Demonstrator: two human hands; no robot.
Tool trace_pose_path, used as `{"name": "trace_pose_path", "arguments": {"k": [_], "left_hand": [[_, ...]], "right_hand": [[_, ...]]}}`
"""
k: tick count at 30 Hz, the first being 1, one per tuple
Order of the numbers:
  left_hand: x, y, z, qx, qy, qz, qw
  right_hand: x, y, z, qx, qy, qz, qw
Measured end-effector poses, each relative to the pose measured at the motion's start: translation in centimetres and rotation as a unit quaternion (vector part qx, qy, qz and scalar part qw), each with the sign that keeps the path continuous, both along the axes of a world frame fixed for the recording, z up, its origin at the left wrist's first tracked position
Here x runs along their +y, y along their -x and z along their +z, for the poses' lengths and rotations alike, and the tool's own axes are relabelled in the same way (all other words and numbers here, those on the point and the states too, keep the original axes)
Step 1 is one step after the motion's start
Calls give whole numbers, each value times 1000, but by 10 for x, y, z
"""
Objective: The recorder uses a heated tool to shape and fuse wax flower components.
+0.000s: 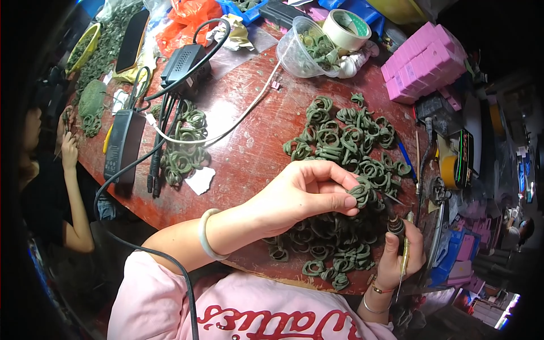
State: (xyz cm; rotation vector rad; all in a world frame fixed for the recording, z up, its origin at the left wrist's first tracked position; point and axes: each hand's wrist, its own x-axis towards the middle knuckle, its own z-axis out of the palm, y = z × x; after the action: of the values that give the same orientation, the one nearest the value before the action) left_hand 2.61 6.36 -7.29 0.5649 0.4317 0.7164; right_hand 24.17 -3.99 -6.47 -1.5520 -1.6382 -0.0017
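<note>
My left hand (pixel 309 190) reaches across the table and pinches a small dark green ring (pixel 362 194) between thumb and fingertips. A heap of similar green rings (pixel 331 136) spreads beyond and beneath the hand. Closed around a pen-like tool (pixel 395 225) with a dark collar and a thin metal tip, my right hand (pixel 399 263) is just right of the heap. The tip points toward the held ring; whether they touch I cannot tell. A slim yellowish stick (pixel 405 258) also runs through the right hand's grip.
A black power box (pixel 123 144) with cables stands left, beside more rings (pixel 187 136). Behind are a clear tub (pixel 309 48) and a tape roll (pixel 347 29). Pink blocks (pixel 425 62) stand at the back right. Another person's hand (pixel 69 150) works at the far left.
</note>
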Motion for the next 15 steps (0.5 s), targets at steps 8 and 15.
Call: {"name": "trace_pose_path", "arguments": {"k": [8, 15], "left_hand": [[0, 1, -1, -3, -2, -4, 1000], [0, -1, -1, 9, -82, 24, 996]], "right_hand": [[-4, -1, -1, 32, 2, -13, 999], [-4, -3, -3, 35, -13, -19, 999]]}}
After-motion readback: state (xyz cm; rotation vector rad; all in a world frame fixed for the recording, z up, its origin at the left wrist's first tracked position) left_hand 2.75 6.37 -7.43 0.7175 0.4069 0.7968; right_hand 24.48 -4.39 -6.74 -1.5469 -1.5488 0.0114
